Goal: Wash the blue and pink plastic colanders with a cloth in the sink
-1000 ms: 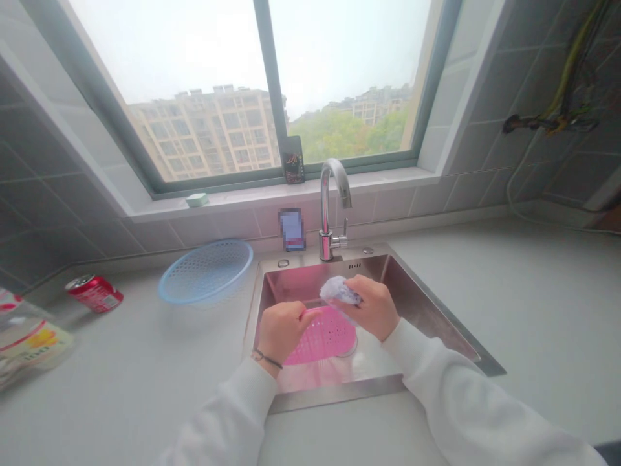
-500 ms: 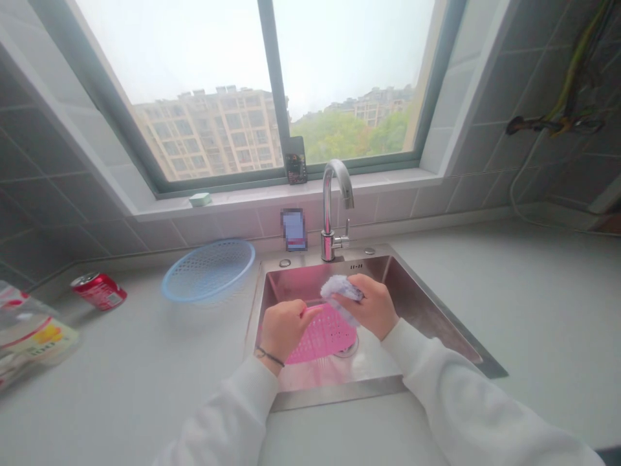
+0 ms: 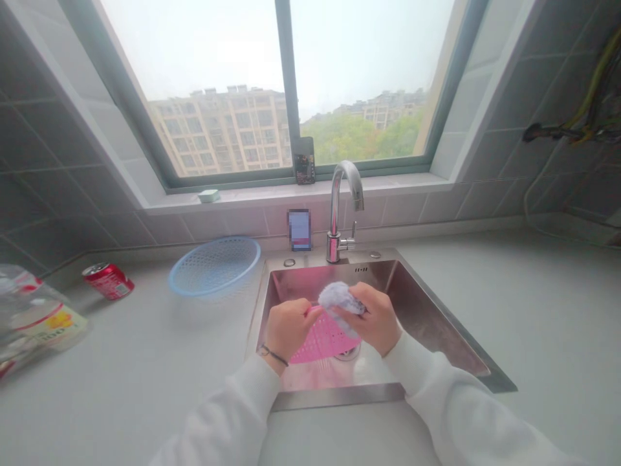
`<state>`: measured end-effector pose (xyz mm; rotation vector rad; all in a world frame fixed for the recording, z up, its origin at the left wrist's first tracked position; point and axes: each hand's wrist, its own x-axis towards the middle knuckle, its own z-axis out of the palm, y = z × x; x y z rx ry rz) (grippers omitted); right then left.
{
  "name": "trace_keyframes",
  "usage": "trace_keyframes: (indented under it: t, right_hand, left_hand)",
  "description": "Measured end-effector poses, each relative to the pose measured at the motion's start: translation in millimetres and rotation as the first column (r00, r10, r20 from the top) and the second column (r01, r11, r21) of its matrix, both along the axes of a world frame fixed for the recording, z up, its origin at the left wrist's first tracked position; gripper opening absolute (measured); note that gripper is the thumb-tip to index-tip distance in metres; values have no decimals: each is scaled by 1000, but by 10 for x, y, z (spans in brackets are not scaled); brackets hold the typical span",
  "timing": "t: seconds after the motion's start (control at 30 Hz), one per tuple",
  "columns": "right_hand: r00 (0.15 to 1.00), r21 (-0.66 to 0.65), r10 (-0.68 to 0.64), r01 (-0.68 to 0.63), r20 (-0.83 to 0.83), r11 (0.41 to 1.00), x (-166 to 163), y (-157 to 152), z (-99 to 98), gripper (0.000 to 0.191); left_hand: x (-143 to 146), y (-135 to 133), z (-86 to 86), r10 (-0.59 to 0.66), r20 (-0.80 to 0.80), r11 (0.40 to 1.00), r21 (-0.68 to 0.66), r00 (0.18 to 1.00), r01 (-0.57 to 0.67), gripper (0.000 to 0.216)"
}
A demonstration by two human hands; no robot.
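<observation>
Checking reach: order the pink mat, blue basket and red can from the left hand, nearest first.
From the left hand:
1. Pink perforated plastic mat, in the steel sink, under the hand.
2. Round blue plastic basket, on the counter left of the sink.
3. Red soda can, farther left.

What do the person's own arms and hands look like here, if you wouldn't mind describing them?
The left sleeve and right sleeve are white, thick and soft-looking. The left hand and right hand wear no gloves. A thin dark cord bracelet sits just above the left hand.
</observation>
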<state>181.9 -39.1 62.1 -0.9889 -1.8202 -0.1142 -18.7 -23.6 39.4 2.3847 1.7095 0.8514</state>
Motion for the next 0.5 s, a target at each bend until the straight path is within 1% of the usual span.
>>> trace_keyframes:
  t: [0.07,0.1,0.17,0.23,0.27,0.33,0.4,0.47,0.5]
  right_hand:
    - [989,-91,-137,131,-63,987,188,139,-31,35]
    - [973,-145,-218,206,-75,968,308,224,-50,36]
    - [923,-233,-375,349,-80,908,526,372,-79,39]
    - [895,-276,-435,395,-100,876,631,441,-84,42]
    - [891,-275,-439,395,-119,877,624,436,-77,43]
    - [903,-232,-396,354,-167,906,499,351,-52,42]
    - [937,-150,-295,269,-189,951,286,199,-28,40]
    - [983,-60,-120,112,-140,992,83,47,-11,38]
    - [996,-45,-22,18,-82,999,14,-5,-6,38]
  left_hand:
    - [-45,-5,24,11,60,1000,13,998,-12,51]
    - [-71,-8,42,26,105,1000,13,994,-28,53]
    - [-114,-14,79,63,214,998,3,975,-65,55]
    - [-131,-20,101,86,294,996,-2,952,-89,56]
    - [-130,-21,103,90,310,995,1,947,-95,56]
    - [-110,-18,87,92,293,995,11,952,-100,56]
    - [-82,-10,56,80,231,996,16,970,-86,54]
    - [-60,2,21,44,155,999,16,987,-47,53]
    - [-56,7,6,24,120,1000,15,992,-26,52]
